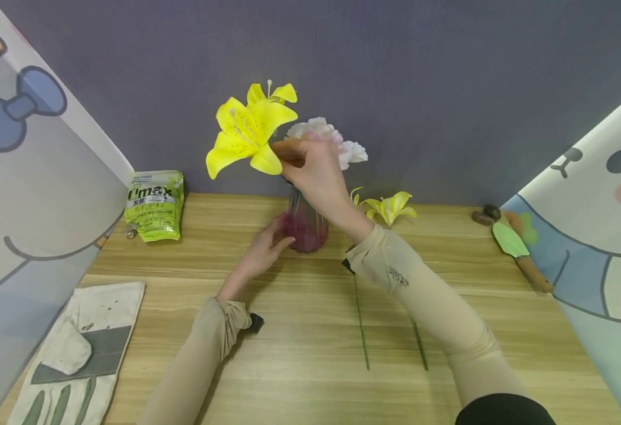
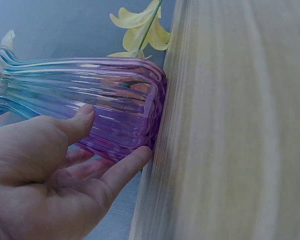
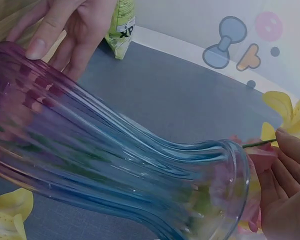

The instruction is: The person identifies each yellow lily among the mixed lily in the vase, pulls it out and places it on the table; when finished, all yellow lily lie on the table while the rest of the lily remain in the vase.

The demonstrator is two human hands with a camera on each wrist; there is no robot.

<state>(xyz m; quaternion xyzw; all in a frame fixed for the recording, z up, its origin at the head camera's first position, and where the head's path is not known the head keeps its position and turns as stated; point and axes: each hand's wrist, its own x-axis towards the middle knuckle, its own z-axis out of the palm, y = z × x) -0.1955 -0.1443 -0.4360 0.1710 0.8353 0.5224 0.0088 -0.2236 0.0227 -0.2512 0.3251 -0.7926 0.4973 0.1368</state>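
Note:
A ribbed glass vase (image 1: 310, 227), purple below and blue toward its flared mouth, stands upright on the table near the back wall. My left hand (image 1: 262, 251) holds its lower part from the left, with the thumb against the glass (image 2: 105, 90). Above the mouth, my right hand (image 1: 321, 174) pinches the green stem (image 3: 260, 143) of a yellow lily (image 1: 249, 133) just under its bloom. In the right wrist view that stem passes over the vase's rim. Pale pink and white flowers (image 1: 354, 152) rise from the vase, partly hidden behind my right hand.
More yellow lilies (image 1: 392, 206) lie right of the vase, their green stems (image 1: 362, 330) pointing toward me. A green fertilizer bag (image 1: 156, 206) stands back left. Folded white-and-grey cloth (image 1: 111, 307) lies front left. At right are a small green-bladed trowel (image 1: 509, 239) and dark stones (image 1: 482, 218).

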